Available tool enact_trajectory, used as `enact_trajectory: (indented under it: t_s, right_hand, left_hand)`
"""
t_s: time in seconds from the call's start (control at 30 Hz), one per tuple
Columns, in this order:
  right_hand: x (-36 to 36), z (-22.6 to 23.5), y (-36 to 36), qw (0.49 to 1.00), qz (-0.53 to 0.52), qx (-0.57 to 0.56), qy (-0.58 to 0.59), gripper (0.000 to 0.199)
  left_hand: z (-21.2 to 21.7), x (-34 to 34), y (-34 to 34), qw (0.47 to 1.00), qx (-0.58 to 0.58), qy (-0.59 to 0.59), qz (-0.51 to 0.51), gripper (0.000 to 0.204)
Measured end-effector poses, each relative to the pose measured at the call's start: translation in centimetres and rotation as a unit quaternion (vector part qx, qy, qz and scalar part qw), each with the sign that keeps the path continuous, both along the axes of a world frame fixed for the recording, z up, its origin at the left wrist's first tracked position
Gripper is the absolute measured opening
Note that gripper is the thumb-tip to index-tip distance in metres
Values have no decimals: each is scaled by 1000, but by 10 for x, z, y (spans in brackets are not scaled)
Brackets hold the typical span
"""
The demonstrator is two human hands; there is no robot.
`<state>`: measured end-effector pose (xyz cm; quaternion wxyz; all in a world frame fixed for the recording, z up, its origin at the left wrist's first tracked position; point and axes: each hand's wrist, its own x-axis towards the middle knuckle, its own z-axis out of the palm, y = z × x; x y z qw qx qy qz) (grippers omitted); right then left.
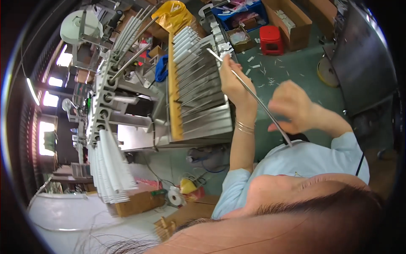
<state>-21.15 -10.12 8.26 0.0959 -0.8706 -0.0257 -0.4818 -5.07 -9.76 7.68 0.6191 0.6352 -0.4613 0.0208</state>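
My left hand [236, 82] is closed around a long thin metal rod [263, 105], with the rod's pale far end sticking out past my fingers. The rod slants down to the right, and its near end reaches my light blue shirt. Beside its lower half is my right hand [294, 108], smeared by motion; whether it touches the rod or holds anything is not visible. Left of my left hand lies a metal rack [220, 122] with a row of similar rods [196, 86] along a yellow strip [174, 101]. White tubes [186, 42] sit at the rack's far end.
A machine [99, 99] with long white sleeves [111, 169] hanging from it stands at the left. Farther off are a yellow bag [173, 17], a red stool [271, 40], a blue crate [253, 19] and a cardboard box [300, 36]. White scraps [270, 81] litter the green floor.
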Motion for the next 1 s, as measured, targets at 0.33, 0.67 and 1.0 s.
enact_trajectory:
  t_s: [0.33,0.67,1.0]
  right_hand:
    - [-13,-29,-170,901,163,397,-61,36]
    - [42,-24,-250,871,248,425,8,36]
    - [61,-17,-268,900,257,350,40,25]
  left_hand:
    - [-31,-6,-94,988,-114,107,19,51]
    - [-75,148,-104,876,-241,373,186,36]
    - [-54,165,-116,898,-264,335,109,28]
